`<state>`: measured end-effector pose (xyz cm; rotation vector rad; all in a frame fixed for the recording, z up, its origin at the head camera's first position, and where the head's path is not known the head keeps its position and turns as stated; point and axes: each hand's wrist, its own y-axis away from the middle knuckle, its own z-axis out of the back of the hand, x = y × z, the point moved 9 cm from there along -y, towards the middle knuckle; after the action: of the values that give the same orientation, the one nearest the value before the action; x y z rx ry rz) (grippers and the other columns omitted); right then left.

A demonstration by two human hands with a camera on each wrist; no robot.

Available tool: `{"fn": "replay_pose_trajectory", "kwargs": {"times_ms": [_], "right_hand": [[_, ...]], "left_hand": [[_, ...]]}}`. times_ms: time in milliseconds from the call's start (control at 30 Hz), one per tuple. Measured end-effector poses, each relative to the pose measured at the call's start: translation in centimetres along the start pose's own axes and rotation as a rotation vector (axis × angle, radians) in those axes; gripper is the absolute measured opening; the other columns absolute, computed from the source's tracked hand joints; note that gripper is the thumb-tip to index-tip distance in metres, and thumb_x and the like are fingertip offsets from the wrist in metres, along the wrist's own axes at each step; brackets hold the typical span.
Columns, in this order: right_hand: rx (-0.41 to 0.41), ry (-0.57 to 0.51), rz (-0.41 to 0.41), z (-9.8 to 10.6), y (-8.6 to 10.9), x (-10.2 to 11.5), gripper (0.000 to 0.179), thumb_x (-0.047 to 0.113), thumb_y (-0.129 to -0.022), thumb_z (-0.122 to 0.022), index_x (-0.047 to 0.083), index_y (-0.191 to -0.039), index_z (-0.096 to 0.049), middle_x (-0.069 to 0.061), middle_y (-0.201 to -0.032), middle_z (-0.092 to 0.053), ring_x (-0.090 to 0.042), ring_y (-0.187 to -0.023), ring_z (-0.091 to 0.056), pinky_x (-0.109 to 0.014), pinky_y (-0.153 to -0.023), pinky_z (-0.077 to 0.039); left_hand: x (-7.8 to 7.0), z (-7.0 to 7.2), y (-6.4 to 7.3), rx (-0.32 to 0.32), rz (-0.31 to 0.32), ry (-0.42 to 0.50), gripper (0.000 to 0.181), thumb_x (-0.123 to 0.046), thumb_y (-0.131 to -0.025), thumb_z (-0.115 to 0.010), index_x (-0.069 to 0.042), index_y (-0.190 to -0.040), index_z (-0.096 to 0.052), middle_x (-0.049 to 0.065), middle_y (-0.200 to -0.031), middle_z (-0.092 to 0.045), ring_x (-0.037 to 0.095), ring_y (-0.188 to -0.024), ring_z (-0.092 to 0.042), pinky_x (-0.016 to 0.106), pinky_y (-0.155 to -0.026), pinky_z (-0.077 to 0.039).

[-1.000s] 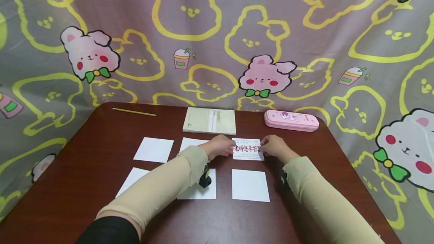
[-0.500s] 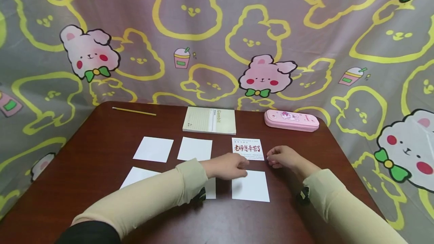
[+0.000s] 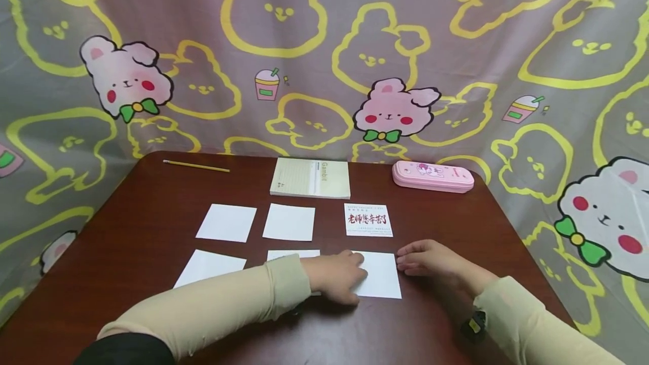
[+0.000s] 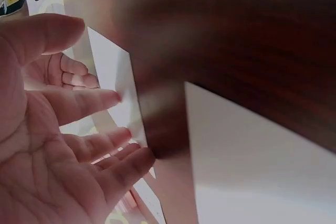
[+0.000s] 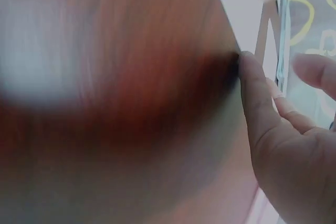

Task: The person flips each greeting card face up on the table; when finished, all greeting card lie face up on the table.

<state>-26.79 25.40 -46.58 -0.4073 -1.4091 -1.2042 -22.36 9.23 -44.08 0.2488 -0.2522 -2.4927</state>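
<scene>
A blank white card (image 3: pixel 381 277) lies in the front row at the right, between my two hands. My left hand (image 3: pixel 334 276) reaches over its left edge, fingers spread and fairly straight; in the left wrist view the fingertips (image 4: pixel 116 97) are at the card (image 4: pixel 113 69). At the opposite edge is my right hand (image 3: pixel 431 261), and its fingertips (image 5: pixel 248 64) meet the card's border in the right wrist view. Neither hand grips anything. Just behind, a card with red Chinese characters (image 3: pixel 368 220) lies flat. My left forearm partly covers a front-middle white card (image 3: pixel 294 253).
More white cards lie to the left: back left (image 3: pixel 226 222), back middle (image 3: pixel 289 222) and front left (image 3: pixel 209 267). Along the far side of the brown table (image 3: pixel 152 207) are a yellow pencil (image 3: pixel 198 166), a notebook (image 3: pixel 310 178) and a pink pencil case (image 3: pixel 432 177). A patterned curtain (image 3: pixel 304 61) hangs behind.
Both hands have left the printed card and come nearer the front, to either side of the blank card in front of it. The printed card stays in place. The view has shifted slightly.
</scene>
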Motion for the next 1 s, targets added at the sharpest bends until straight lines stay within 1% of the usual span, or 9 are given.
{"fn": "replay_pose_trajectory", "kwargs": {"times_ms": [100, 333, 433, 633, 700, 767, 833, 900, 1000], "right_hand": [[0.02, -0.127, -0.031, -0.5, 0.2, -0.4, 0.04, 0.01, -0.103, -0.06, -0.019, -0.13, -0.054, -0.019, -0.115, -0.072, -0.025, -0.105, -0.072, -0.039, -0.092, -0.058], [0.021, -0.332, -0.062, -0.8, 0.2, -1.4, 0.036, 0.008, -0.106, -0.055, -0.014, -0.135, -0.052, -0.013, -0.115, -0.073, -0.02, -0.103, -0.071, -0.032, -0.091, -0.058], [0.006, -0.311, -0.064, -1.1, 0.1, -1.4, 0.033, 0.009, -0.105, -0.056, -0.011, -0.131, -0.055, -0.009, -0.109, -0.073, -0.016, -0.097, -0.071, -0.029, -0.085, -0.058], [-0.115, -0.075, -0.027, -0.9, 0.6, -0.6, 0.031, 0.008, -0.103, -0.058, -0.016, -0.121, -0.056, -0.011, -0.104, -0.07, -0.02, -0.094, -0.071, -0.033, -0.083, -0.06], [-0.133, -0.043, -0.026, -0.8, 1.0, -0.2, 0.033, 0.006, -0.102, -0.057, -0.019, -0.122, -0.055, -0.015, -0.106, -0.07, -0.024, -0.097, -0.072, -0.036, -0.085, -0.06], [-0.12, -0.052, -0.032, -0.9, 1.2, 0.1, 0.036, 0.008, -0.103, -0.056, -0.021, -0.125, -0.054, -0.017, -0.109, -0.071, -0.026, -0.099, -0.073, -0.038, -0.087, -0.06], [-0.08, -0.105, -0.039, -1.2, 1.2, 0.2, 0.039, 0.009, -0.104, -0.055, -0.022, -0.129, -0.052, -0.019, -0.112, -0.072, -0.026, -0.102, -0.073, -0.038, -0.089, -0.059], [-0.045, -0.156, -0.053, -1.5, 1.3, 0.1, 0.041, 0.011, -0.105, -0.055, -0.02, -0.132, -0.051, -0.019, -0.115, -0.073, -0.024, -0.103, -0.072, -0.036, -0.089, -0.059], [-0.03, -0.205, -0.067, -1.4, 1.3, -0.3, 0.04, 0.012, -0.107, -0.053, -0.017, -0.135, -0.052, -0.018, -0.119, -0.072, -0.023, -0.106, -0.071, -0.037, -0.09, -0.058]], "left_hand": [[-0.4, 0.2, 0.2, -0.002, 0.009, -0.036, 0.035, -0.043, -0.089, -0.075, -0.015, -0.109, -0.072, 0.002, -0.11, -0.057, 0.016, -0.102, -0.053, 0.029, -0.083, -0.051], [-0.4, 0.4, 0.3, 0.001, 0.067, -0.023, 0.035, -0.044, -0.087, -0.076, -0.015, -0.108, -0.072, 0.002, -0.109, -0.058, 0.016, -0.1, -0.053, 0.032, -0.08, -0.053], [-0.3, 0.4, 0.1, 0.005, 0.074, -0.019, 0.035, -0.044, -0.088, -0.075, -0.016, -0.107, -0.072, 0.002, -0.108, -0.058, 0.017, -0.1, -0.054, 0.033, -0.081, -0.053], [-0.7, 0.4, -0.1, -0.001, 0.05, -0.032, 0.034, -0.045, -0.089, -0.073, -0.015, -0.105, -0.074, 0.0, -0.104, -0.06, 0.016, -0.097, -0.055, 0.032, -0.08, -0.053], [-0.8, 0.5, -0.2, -0.003, 0.044, -0.032, 0.033, -0.044, -0.089, -0.073, -0.015, -0.103, -0.074, 0.0, -0.103, -0.06, 0.016, -0.097, -0.055, 0.032, -0.079, -0.053], [-0.8, 0.5, -0.1, -0.003, 0.05, -0.023, 0.032, -0.044, -0.089, -0.073, -0.015, -0.102, -0.074, 0.001, -0.103, -0.06, 0.016, -0.097, -0.055, 0.033, -0.078, -0.054], [-0.7, 0.4, -0.1, 0.0, 0.066, -0.014, 0.032, -0.044, -0.089, -0.073, -0.015, -0.101, -0.074, 0.002, -0.103, -0.06, 0.017, -0.097, -0.055, 0.034, -0.077, -0.054], [-0.5, 0.3, 0.0, 0.004, 0.076, -0.007, 0.032, -0.045, -0.09, -0.073, -0.015, -0.101, -0.074, 0.002, -0.103, -0.06, 0.017, -0.095, -0.054, 0.034, -0.076, -0.053], [-0.5, 0.3, 0.1, 0.004, 0.078, 0.006, 0.033, -0.046, -0.09, -0.073, -0.015, -0.101, -0.074, 0.003, -0.102, -0.061, 0.017, -0.092, -0.054, 0.034, -0.077, -0.052]]}}
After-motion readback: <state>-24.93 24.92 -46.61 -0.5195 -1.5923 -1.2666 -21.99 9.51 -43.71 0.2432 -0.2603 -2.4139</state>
